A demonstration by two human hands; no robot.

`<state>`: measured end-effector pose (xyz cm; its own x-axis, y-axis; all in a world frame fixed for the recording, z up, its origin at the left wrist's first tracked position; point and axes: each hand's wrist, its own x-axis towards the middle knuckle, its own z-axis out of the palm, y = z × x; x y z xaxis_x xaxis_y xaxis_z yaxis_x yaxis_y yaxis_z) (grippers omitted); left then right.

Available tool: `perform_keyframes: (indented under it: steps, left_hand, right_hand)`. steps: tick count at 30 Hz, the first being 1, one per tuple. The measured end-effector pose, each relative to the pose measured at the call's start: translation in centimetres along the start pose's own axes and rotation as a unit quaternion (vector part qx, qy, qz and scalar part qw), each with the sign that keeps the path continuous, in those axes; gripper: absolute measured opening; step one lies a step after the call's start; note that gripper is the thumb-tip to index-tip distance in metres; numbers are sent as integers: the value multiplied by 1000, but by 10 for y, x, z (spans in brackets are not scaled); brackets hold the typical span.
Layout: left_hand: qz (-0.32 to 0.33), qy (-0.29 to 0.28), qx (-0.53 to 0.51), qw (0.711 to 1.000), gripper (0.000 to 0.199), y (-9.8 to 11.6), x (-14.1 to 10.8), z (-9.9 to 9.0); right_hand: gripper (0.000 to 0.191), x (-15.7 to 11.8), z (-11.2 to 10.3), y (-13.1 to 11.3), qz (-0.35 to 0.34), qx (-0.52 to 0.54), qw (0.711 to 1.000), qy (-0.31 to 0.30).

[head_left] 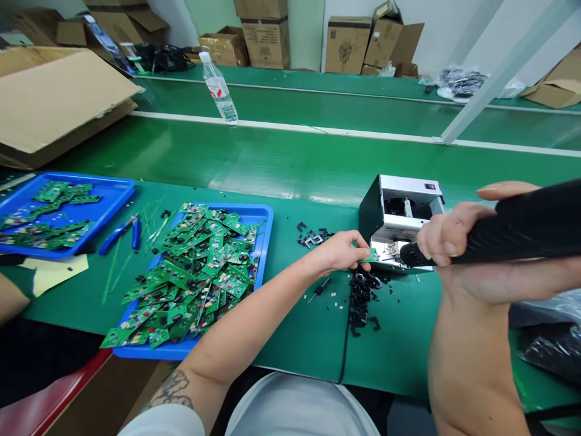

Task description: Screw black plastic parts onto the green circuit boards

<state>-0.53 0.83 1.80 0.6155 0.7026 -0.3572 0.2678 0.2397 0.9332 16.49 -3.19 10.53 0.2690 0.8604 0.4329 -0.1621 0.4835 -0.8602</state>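
Note:
My left hand (347,251) pinches a small green circuit board (373,255) at the front of a screw feeder machine (399,212). My right hand (454,236) is wrapped around a black electric screwdriver (535,227). Its tip end points left, down at the machine's metal front ledge, close to the board; whether it touches a screw is hidden. Left of the machine lie small black and grey clips (313,237). A heap of black plastic parts (363,297) is in front of it, near a small screwdriver (318,290).
A blue tray (269,242) heaped with circuit boards stands left of my arm. Farther left are blue-handled cutters (122,233) and a second blue tray (111,212). A water bottle (220,91) and cardboard boxes (347,42) stand behind. Another person's arm (11,300) shows at the left edge.

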Motion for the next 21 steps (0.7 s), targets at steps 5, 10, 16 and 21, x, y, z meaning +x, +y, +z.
perform_keyframes:
  steps: [5,10,16,21]
  left_hand:
    - [1,-1,0,1000,15,-2,2,1]
    - [3,-5,-2,1000,18,-3,2,0]
    - [5,-6,-1,1000,18,-4,2,1]
    - [7,-6,-3,1000,16,-4,3,1]
  right_hand:
    - [78,-2,16,1,-14,6,998,-67]
    - [76,-5,19,-4,29,11,998,-61]
    - [76,-4,26,-4,55,27,996,-69]
    - [74,-5,30,-4,64,18,994,-85]
